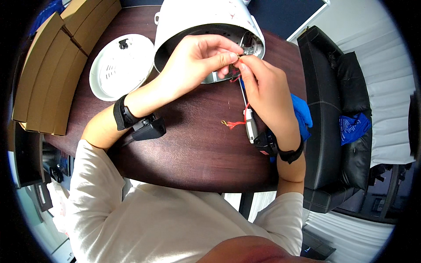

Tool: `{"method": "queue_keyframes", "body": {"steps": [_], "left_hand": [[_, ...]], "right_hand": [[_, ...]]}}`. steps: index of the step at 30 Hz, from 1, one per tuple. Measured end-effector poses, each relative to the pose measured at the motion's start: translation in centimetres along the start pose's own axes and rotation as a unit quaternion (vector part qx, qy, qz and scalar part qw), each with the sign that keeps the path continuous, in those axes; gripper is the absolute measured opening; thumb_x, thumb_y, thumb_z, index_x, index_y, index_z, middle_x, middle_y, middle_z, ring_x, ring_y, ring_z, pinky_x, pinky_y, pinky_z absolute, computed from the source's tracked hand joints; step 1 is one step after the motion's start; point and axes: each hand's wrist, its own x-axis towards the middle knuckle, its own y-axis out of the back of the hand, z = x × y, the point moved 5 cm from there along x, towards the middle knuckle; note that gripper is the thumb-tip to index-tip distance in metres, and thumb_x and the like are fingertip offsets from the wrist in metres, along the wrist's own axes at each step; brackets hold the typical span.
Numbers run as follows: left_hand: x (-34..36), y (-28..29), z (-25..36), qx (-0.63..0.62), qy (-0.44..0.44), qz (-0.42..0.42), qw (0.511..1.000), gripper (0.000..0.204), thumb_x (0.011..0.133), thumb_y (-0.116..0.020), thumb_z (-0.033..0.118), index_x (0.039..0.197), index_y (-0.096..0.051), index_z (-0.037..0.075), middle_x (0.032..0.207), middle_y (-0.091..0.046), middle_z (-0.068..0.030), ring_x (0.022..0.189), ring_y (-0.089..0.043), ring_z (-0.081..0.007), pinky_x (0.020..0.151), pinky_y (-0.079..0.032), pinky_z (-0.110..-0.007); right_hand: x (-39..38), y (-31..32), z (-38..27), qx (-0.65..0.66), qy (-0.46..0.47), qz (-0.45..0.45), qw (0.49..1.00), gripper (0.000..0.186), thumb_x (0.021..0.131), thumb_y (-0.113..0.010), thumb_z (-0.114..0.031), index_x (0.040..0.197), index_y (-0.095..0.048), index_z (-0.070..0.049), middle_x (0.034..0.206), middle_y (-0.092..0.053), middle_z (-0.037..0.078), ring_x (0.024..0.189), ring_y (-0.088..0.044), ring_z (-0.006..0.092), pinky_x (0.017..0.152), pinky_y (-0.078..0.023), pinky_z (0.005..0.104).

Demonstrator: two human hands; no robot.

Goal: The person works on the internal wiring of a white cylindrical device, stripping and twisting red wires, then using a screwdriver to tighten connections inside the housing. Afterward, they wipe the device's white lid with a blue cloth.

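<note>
We're pinching tiny gold piece (239, 56), left hand (199, 57) plus right hand (265, 81); white housing (204, 14) just beyond them contains clear fitting (249, 50).

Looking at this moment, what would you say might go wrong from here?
The small piece pinched between the left hand and right hand could slip, perhaps falling into the open white housing. The red cord beside the right hand might snag. The pale-handled tool near that wrist could get knocked.

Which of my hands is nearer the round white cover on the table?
Left: your left hand is right of the round white cover; your right hand is farther right.
</note>
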Motion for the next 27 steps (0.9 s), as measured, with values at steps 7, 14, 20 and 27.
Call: {"method": "queue_keyframes", "body": {"steps": [7,14,20,27], "left_hand": [[-0.1,0.2,0.2,0.017,-0.002,0.022,1.0,0.019,0.093,-0.061,0.01,0.107,-0.064,-0.003,0.089,-0.065,-0.0037,0.069,-0.057,-0.0071,0.068,-0.049,-0.02],[-0.2,0.1,0.3,0.052,-0.013,0.031,0.998,0.02,0.093,-0.061,0.01,0.108,-0.064,-0.003,0.089,-0.066,-0.0033,0.07,-0.057,-0.0068,0.067,-0.049,-0.02],[-0.5,0.0,0.7,0.072,-0.017,0.042,0.996,0.019,0.093,-0.061,0.01,0.109,-0.065,-0.002,0.088,-0.066,-0.0024,0.07,-0.056,-0.006,0.067,-0.048,-0.02],[-0.8,-0.1,1.2,0.096,-0.029,0.059,0.993,0.019,0.093,-0.061,0.009,0.109,-0.066,0.0,0.087,-0.066,-0.0019,0.071,-0.056,-0.0054,0.066,-0.048,-0.02]], "right_hand": [[0.0,-0.4,0.2,-0.041,0.044,0.046,0.997,0.01,0.092,-0.055,-0.013,0.095,-0.058,-0.005,0.083,-0.062,0.018,0.072,-0.061,0.0387,0.059,-0.048,0.0453],[-0.1,-0.4,-0.1,-0.06,0.043,0.053,0.996,0.009,0.091,-0.056,-0.013,0.095,-0.059,-0.005,0.083,-0.063,0.017,0.071,-0.062,0.0381,0.059,-0.049,0.0452],[-0.2,-0.3,-0.2,-0.072,0.042,0.054,0.995,0.009,0.091,-0.057,-0.013,0.095,-0.06,-0.005,0.083,-0.063,0.016,0.071,-0.062,0.0374,0.06,-0.05,0.0445],[-0.3,-0.1,-0.5,-0.079,0.04,0.054,0.995,0.01,0.09,-0.058,-0.013,0.096,-0.06,-0.005,0.083,-0.063,0.016,0.071,-0.063,0.0365,0.06,-0.05,0.044]]}}
